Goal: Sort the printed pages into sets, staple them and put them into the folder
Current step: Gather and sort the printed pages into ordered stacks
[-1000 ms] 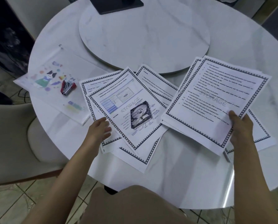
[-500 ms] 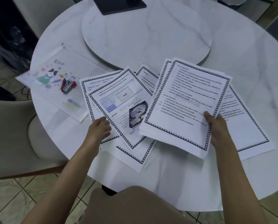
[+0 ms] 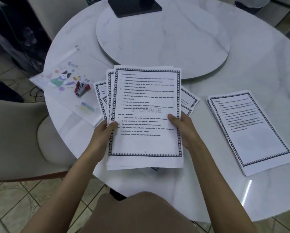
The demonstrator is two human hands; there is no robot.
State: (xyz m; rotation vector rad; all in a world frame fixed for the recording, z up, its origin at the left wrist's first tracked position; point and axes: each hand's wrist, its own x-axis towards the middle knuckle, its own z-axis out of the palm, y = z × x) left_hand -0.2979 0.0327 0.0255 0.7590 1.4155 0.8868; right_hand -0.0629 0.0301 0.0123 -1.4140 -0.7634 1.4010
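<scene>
The left hand (image 3: 102, 133) and right hand (image 3: 186, 130) pinch opposite sides of a page stack (image 3: 146, 145) over the table (image 3: 242, 64) near edge; another set (image 3: 252, 132) lies right, a stapler (image 3: 82, 89) atop the folder (image 3: 60, 71) left.

Both bare forearms reach forward and angle inward. Left hand (image 3: 102, 135) grips the left edge of the page stack (image 3: 146, 101), thumb on top, fingers hidden underneath. Right hand (image 3: 187, 130) grips the right edge likewise, thumb on top. Hands level, facing each other.
</scene>
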